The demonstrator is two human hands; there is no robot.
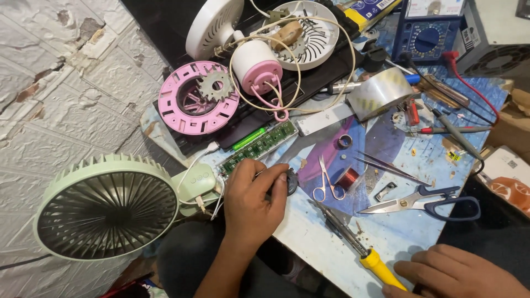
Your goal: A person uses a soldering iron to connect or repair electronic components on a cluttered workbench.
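My left hand is closed on a small dark round part at the near edge of the blue work mat, just right of a pale green fan and below a green circuit board. At the bottom right my right hand holds the yellow handle of a soldering iron, whose tip points up-left toward the left hand. Small silver scissors and a spool of copper wire lie between the hands.
Large blue-handled scissors, tweezers, a tape roll and probes with red leads lie on the mat. Behind are pink and white fan parts, a gear, a blue multimeter and boxes at the right.
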